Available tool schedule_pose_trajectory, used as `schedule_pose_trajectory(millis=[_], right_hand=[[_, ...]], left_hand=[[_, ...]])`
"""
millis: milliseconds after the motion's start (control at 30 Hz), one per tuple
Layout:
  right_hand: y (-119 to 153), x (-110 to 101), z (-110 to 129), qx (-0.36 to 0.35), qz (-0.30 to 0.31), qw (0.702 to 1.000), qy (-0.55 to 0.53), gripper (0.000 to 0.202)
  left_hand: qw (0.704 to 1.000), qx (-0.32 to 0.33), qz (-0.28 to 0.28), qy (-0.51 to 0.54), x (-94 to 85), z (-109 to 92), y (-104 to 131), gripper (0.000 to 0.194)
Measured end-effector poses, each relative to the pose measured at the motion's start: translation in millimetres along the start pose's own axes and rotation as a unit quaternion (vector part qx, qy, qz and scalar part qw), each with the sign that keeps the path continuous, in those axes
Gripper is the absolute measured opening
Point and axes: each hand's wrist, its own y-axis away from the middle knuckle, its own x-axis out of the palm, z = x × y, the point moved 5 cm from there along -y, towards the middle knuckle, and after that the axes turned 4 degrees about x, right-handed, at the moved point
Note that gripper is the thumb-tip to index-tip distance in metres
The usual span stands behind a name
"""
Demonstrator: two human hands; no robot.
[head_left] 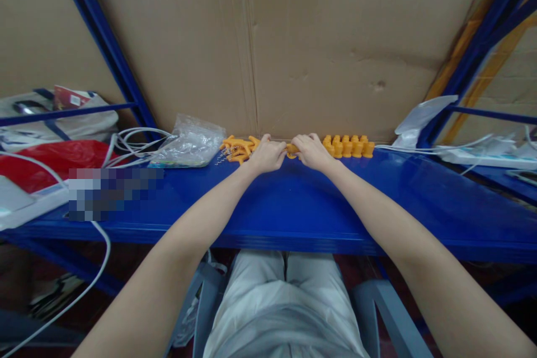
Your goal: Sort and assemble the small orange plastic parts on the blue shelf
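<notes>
I'm seeing both hands meeting at the back of the blue surface (pixel 293 201); left hand (pixel 268 155) and right hand (pixel 309 151) are each pinching one orange piece (pixel 292 149), grip closed on it; its long axis is lying left-right; loose orange pile (pixel 238 149) sitting just left, upright orange row (pixel 350 146) just right.

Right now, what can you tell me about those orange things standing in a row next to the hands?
The row of orange pieces looks like small moulded plastic parts, all alike, standing upright side by side. They sit at the back of the blue shelf, against the cardboard wall. The right hand is right beside the row's left end; finer details are too small to tell.
</notes>
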Motion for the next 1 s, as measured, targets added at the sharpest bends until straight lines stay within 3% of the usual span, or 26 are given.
schedule_pose_trajectory(millis=[500, 733, 1000], right_hand=[[-2.0, 1.0, 8.1, -0.003, 0.040, 0.999, -0.006, 0.023], [-4.5, -4.0, 6.8, -0.018, -0.006, 0.999, 0.040, 0.024], [-3.4, -1.1, 5.9, -0.015, 0.001, 0.999, 0.042, 0.025]], left_hand=[[1.000, -0.001, 0.016, 0.005, 1.5, -1.9, -0.1, 0.017], [0.997, -0.069, 0.019, 0.037, 4.6, 3.2, -3.4, 0.021], [0.993, -0.094, 0.022, 0.074, 6.0, 5.5, -4.0, 0.024]])
